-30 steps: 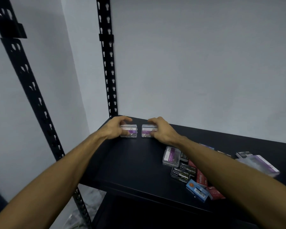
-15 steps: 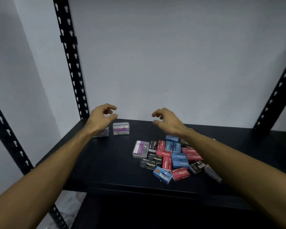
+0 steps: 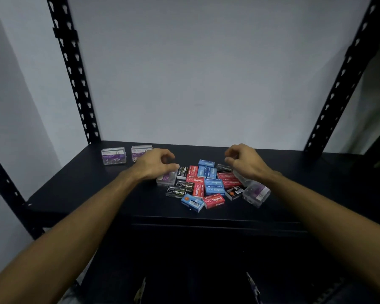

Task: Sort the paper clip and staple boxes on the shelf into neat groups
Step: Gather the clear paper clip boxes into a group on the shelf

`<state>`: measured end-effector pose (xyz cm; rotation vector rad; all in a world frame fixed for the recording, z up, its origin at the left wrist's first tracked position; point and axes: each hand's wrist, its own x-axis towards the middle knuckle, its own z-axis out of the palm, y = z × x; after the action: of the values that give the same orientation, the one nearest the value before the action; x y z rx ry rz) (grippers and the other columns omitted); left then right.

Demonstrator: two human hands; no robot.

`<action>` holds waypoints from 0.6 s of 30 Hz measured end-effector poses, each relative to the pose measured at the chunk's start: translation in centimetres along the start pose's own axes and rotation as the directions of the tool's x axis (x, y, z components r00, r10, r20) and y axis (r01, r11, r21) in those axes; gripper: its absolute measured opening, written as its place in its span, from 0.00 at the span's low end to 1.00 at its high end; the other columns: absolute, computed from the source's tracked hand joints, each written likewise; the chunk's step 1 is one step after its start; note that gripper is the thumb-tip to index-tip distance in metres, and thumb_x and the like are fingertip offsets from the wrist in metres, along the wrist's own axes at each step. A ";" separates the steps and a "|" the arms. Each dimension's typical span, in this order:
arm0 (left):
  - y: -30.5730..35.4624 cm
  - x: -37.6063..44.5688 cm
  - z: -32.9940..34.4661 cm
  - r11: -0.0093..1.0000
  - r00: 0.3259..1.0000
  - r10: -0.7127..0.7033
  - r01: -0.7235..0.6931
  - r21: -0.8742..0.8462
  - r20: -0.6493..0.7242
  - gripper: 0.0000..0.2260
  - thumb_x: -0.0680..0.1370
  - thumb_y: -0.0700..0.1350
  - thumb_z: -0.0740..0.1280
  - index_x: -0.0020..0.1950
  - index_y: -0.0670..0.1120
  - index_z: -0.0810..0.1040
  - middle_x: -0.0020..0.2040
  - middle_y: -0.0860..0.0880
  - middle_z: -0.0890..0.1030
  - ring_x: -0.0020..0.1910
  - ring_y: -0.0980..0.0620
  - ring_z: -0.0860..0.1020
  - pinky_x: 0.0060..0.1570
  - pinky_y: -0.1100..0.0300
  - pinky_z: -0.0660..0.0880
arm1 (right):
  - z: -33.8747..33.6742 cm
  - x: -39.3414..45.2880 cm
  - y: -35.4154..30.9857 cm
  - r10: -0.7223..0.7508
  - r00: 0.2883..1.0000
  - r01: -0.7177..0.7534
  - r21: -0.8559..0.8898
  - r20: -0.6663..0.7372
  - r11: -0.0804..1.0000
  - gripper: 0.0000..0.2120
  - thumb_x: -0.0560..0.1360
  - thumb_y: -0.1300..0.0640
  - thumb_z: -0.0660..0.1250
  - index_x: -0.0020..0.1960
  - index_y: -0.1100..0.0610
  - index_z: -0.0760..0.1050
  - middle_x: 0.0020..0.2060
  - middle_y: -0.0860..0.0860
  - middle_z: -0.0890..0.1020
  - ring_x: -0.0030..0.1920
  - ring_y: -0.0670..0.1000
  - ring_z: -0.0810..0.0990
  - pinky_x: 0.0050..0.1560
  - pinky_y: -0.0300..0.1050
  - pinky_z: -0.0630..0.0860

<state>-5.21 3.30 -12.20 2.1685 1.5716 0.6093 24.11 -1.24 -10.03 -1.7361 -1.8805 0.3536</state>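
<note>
Two clear paper clip boxes (image 3: 114, 158) side by side at shelf (image 3: 75, 183) back-left, long axes left-right, labels facing camera. Staple boxes (image 3: 203, 185) jumbled mid-shelf, mixed headings. Left hand (image 3: 156, 164) and right hand (image 3: 244, 162) hover above the pile, grips loosely curled, empty.

Dim, even light; the matte black metal shelf (image 3: 79, 189) swallows detail, uprights bow at the edges, slight overall softness

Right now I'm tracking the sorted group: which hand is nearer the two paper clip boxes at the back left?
Left. The left hand hovers just right of the two paper clip boxes; the right hand hangs farther right, above the pile's far side.
</note>
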 end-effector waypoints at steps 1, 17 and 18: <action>0.0 -0.1 0.2 0.999 0.999 -0.024 0.023 0.040 0.024 0.24 0.73 0.60 0.71 0.66 0.51 0.75 0.60 0.50 0.80 0.57 0.52 0.78 0.56 0.51 0.77 | -0.1 -0.3 0.4 0.024 1.000 -0.024 -0.026 0.003 0.999 0.09 0.78 0.52 0.67 0.57 0.53 0.78 0.53 0.48 0.81 0.52 0.50 0.80 0.52 0.49 0.78; 1.8 -0.8 1.0 0.950 0.977 -0.208 0.190 0.249 0.048 0.27 0.73 0.61 0.71 0.64 0.44 0.74 0.58 0.46 0.79 0.52 0.49 0.77 0.53 0.52 0.76 | 0.2 -2.0 1.7 0.290 0.957 -0.275 -0.238 0.026 0.931 0.21 0.74 0.47 0.72 0.62 0.55 0.74 0.57 0.56 0.80 0.54 0.56 0.79 0.51 0.56 0.82; 1.9 -0.8 1.0 0.952 0.979 -0.199 0.183 0.245 0.039 0.26 0.73 0.59 0.71 0.64 0.44 0.74 0.58 0.46 0.79 0.53 0.49 0.77 0.54 0.52 0.76 | 0.1 -1.9 1.7 0.296 0.955 -0.281 -0.220 0.036 0.934 0.20 0.74 0.48 0.72 0.62 0.55 0.74 0.57 0.56 0.79 0.55 0.56 0.79 0.52 0.56 0.81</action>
<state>-3.44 1.94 -12.08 2.1416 1.8760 0.2991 25.52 -2.89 -11.48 -2.1804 -1.7629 0.3349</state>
